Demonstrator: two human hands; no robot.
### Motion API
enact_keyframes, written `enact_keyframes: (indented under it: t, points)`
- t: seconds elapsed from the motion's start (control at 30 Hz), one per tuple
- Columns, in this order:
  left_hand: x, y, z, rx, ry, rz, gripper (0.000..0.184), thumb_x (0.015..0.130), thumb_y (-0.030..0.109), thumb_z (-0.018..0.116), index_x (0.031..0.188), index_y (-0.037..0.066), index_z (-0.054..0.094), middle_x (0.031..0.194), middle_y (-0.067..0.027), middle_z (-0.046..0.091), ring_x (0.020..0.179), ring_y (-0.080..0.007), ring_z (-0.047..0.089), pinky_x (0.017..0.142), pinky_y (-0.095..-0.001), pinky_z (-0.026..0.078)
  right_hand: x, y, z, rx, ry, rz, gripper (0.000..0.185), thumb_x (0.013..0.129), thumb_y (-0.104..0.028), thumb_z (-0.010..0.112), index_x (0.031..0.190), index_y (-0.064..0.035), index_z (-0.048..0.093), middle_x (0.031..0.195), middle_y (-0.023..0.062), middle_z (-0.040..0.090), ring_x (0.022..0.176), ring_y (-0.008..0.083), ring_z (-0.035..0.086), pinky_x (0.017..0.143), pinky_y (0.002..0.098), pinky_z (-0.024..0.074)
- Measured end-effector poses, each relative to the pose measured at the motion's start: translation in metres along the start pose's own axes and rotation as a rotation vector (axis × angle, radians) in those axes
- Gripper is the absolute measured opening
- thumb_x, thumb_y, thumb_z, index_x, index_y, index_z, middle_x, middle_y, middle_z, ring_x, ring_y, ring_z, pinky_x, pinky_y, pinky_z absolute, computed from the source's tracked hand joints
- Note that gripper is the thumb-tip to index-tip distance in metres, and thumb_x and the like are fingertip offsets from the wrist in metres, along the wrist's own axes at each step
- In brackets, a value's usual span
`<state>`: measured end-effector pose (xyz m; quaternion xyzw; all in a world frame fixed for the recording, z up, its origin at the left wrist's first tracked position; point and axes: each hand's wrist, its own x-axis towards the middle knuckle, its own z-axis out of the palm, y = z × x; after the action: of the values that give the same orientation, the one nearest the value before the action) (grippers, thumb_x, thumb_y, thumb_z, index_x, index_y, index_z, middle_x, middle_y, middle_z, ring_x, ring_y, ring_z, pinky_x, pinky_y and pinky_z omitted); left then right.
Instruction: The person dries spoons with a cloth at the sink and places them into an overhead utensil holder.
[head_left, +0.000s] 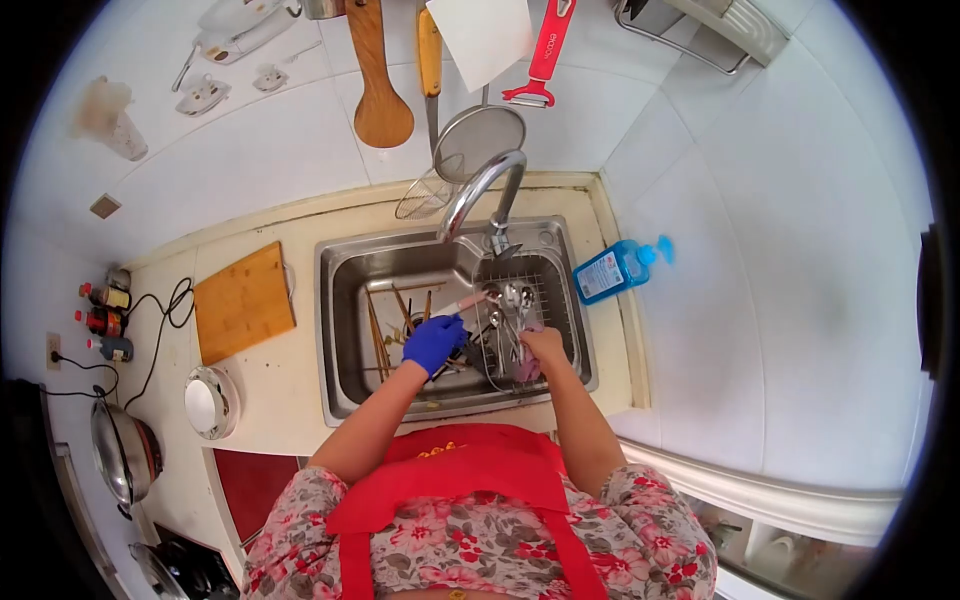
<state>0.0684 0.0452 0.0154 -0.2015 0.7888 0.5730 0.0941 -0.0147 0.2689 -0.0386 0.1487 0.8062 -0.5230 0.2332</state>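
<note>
My left hand (435, 343), in a blue glove, is closed over the sink (345, 285), at the near end of a knife-like tool with a pinkish handle (472, 300); its exact grip is hard to make out. Bare, my right hand (543, 348) is closed on a purplish cloth (530, 370) at the wire rack (550, 290) on the sink's right side. Metal spoons (512, 296) lie beside it in the rack. Several chopsticks (378, 335) lie in the basin to the left of my gloved hand.
A faucet (485, 190) arches over the sink's back. The blue soap bottle (610, 272) stands right of it. On the left are a cutting board (245, 303), stacked bowls (208, 403) and sauce bottles (105, 322). Strainers (480, 140) and a wooden spatula (383, 110) hang behind.
</note>
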Motion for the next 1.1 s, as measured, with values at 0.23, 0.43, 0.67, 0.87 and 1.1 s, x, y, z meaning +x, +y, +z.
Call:
enact_keyframes:
  t: [0.23,0.43,0.67,0.87,1.1]
  points:
    - [-0.003,0.022,0.04,0.014,-0.207,0.178,0.035,0.083,0.034,0.048,0.095,0.002,0.06,0.086,-0.0122,0.062,0.079,-0.0219,0.058,0.072,-0.0304,0.044,-0.077,-0.045,-0.013,0.299,-0.162,-0.069,0.014,0.07,-0.012,0.063,0.073,0.0017,0.06,0.064,0.0034,0.056,0.054,0.0104,0.05,0.048,0.0253,0.0385]
    - [-0.013,0.039,0.027,-0.493,-0.183,0.132,0.02,0.08,0.013,0.054,0.095,0.003,0.061,0.078,-0.0032,0.061,0.064,-0.0081,0.054,0.055,-0.0195,0.042,-0.106,-0.06,0.019,0.297,-0.322,-0.198,0.015,0.075,-0.013,0.062,0.083,-0.001,0.06,0.073,0.0028,0.057,0.063,0.0105,0.052,0.057,0.0235,0.0418]
    - [-0.037,0.053,-0.015,-0.792,-0.017,0.032,0.014,0.079,0.007,0.052,0.087,-0.001,0.06,0.061,-0.0052,0.056,0.049,-0.012,0.052,0.047,-0.0232,0.043,-0.122,-0.133,0.023,1.159,-0.496,-0.179,0.027,0.087,-0.017,0.046,0.109,-0.0014,0.047,0.091,0.0045,0.054,0.076,0.011,0.051,0.064,0.0261,0.0439]
    - [-0.046,0.047,-0.015,-0.203,0.143,0.238,0.011,0.078,0.011,0.051,0.074,0.002,0.057,0.058,-0.006,0.055,0.046,-0.0143,0.052,0.044,-0.0263,0.042,-0.113,-0.138,0.083,0.767,-0.393,-0.479,0.044,0.086,-0.006,0.041,0.128,-0.0045,0.031,0.111,0.0094,0.048,0.105,0.0183,0.046,0.091,0.028,0.0356]
    - [-0.055,0.044,-0.028,0.345,0.325,0.614,0.009,0.072,0.009,0.051,0.068,0.003,0.058,0.066,-0.0116,0.059,0.056,-0.023,0.056,0.052,-0.0295,0.044,-0.108,-0.149,0.094,0.654,-0.42,-0.551,0.03,0.084,-0.001,0.044,0.114,-0.0011,0.039,0.099,0.0126,0.056,0.083,0.0195,0.059,0.072,0.0302,0.0495]
